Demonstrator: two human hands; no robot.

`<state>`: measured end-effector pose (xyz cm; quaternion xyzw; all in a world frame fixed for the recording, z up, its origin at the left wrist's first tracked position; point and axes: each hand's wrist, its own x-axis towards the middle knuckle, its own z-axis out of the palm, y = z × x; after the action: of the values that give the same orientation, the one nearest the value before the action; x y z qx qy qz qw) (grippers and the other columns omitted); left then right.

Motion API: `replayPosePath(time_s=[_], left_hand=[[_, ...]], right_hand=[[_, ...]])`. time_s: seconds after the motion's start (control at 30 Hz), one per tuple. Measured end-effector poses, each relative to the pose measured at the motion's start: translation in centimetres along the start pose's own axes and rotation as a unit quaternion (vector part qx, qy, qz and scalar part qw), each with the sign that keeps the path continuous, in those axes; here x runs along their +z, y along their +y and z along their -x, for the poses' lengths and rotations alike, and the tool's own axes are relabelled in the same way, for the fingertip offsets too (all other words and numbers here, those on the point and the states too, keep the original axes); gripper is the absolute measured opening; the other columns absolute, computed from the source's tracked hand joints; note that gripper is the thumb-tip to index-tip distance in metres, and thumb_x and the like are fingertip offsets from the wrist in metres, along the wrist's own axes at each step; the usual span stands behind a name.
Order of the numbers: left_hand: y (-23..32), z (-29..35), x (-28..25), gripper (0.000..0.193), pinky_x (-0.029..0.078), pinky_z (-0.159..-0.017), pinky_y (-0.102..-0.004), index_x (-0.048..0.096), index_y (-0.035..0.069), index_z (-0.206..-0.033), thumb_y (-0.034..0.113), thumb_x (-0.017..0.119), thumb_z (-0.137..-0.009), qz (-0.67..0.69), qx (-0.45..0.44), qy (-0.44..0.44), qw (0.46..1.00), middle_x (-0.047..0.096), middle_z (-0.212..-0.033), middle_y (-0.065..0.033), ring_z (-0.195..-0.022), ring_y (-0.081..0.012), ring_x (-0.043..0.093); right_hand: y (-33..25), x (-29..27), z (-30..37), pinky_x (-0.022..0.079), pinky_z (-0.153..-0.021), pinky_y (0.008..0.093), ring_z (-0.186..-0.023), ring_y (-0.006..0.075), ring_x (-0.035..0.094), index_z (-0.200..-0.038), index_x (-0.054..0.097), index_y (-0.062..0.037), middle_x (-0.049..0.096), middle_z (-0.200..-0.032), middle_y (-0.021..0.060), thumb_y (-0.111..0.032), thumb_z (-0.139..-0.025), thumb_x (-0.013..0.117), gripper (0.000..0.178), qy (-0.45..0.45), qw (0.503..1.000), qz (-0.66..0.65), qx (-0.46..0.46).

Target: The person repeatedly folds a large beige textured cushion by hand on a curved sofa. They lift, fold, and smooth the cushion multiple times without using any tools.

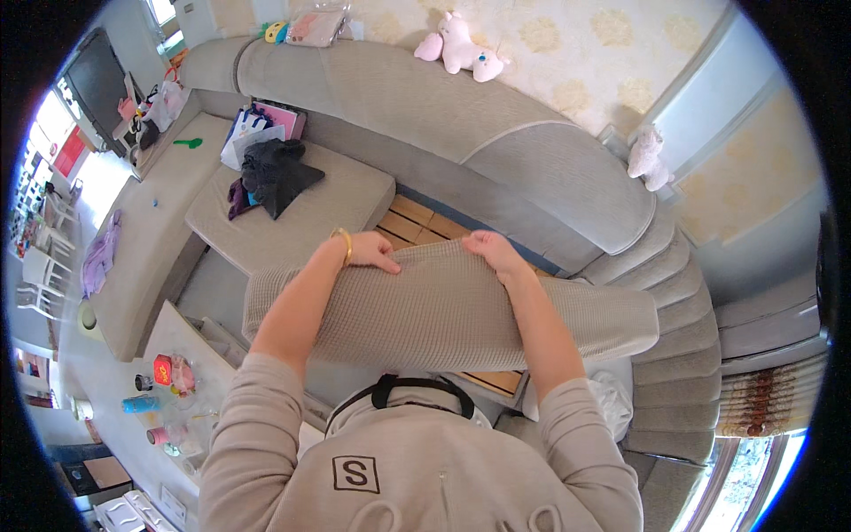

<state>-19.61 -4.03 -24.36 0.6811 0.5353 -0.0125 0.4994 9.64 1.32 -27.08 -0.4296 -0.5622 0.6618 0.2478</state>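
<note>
A long sofa seat cushion (425, 310) in a beige waffle-textured cover lies across in front of my body, tilted over the sofa frame. My left hand (365, 251), with a gold bangle at the wrist, is closed on the cover's far edge, thumb on top and the other fingers partly hidden behind it. Farther right along the same edge, my right hand (493, 252) pinches the fabric. Beyond the edge, wooden slats (412, 219) of the sofa base show.
Curving around the far side is the sofa backrest (390, 97). On the left seat cushion (346, 191) lie a dark garment (277, 173) and paper bags. A low table (168, 332) at the left carries cups and a red box (163, 370). Pink plush toys (461, 49) sit atop the backrest.
</note>
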Motion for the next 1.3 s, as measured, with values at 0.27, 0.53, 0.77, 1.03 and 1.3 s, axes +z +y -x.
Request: replayPosePath(time_s=[0.27, 0.53, 0.77, 1.03, 1.3], left_hand=[[-4.4, -2.8, 2.8, 0.03, 0.043, -0.074, -0.0336, 0.057, 0.003, -0.093, 0.032, 0.063, -0.086, 0.022, 0.08, 0.082, 0.993, 0.062, -0.087, -0.0079, -0.082, -0.0218, 0.056], [-0.2, -0.9, 3.1, 0.042, 0.044, -0.083, -0.0404, 0.059, 0.006, -0.099, 0.046, 0.056, -0.086, -0.152, 0.005, 0.09, 0.984, 0.064, -0.1, -0.013, -0.099, -0.0295, 0.058], [-10.7, 6.4, -1.1, 0.053, 0.043, -0.085, -0.0371, 0.064, 0.005, -0.088, 0.057, 0.06, -0.079, -0.073, -0.112, -0.028, 0.991, 0.065, -0.101, -0.0098, -0.099, -0.0241, 0.058], [-16.9, 6.2, 0.2, 0.045, 0.043, -0.079, -0.0379, 0.058, 0.004, -0.096, 0.046, 0.064, -0.08, -0.042, 0.005, 0.111, 0.993, 0.063, -0.094, -0.0138, -0.09, -0.0275, 0.057], [-15.9, 5.5, 1.1, 0.042, 0.044, -0.084, -0.0407, 0.058, 0.007, -0.108, 0.042, 0.058, -0.085, -0.124, -0.026, 0.042, 0.991, 0.062, -0.105, -0.015, -0.101, -0.0305, 0.057]], right_hand=[[3.4, -0.8, -2.5, 0.043, -0.061, 0.0337, -0.063, 0.0172, 0.054, -0.073, 0.062, -0.0033, 0.061, -0.071, 0.0065, -0.03, -0.086, 0.063, 0.029, -0.03, 0.939, 0.336, 0.059], [4.1, 2.5, -2.1, 0.048, -0.075, 0.0412, -0.087, 0.0313, 0.062, -0.085, 0.068, -0.0024, 0.066, -0.092, 0.0151, -0.033, -0.087, 0.056, 0.033, -0.195, 0.736, 0.645, 0.07], [2.9, 3.4, -0.9, 0.047, -0.082, 0.041, -0.094, 0.0326, 0.061, -0.096, 0.07, -0.0029, 0.066, -0.101, 0.0157, -0.042, -0.089, 0.051, 0.044, -0.198, 0.785, 0.575, 0.118], [0.0, 11.6, -2.3, 0.045, -0.086, 0.0382, -0.101, 0.0301, 0.059, -0.106, 0.064, 0.0006, 0.062, -0.109, 0.0184, -0.053, -0.089, 0.046, 0.059, -0.261, 0.863, 0.425, 0.078], [0.2, 22.7, -5.9, 0.045, -0.08, 0.0378, -0.093, 0.0287, 0.06, -0.102, 0.063, 0.0007, 0.064, -0.101, 0.0166, -0.033, -0.089, 0.056, 0.037, -0.257, 0.818, 0.514, 0.006]])
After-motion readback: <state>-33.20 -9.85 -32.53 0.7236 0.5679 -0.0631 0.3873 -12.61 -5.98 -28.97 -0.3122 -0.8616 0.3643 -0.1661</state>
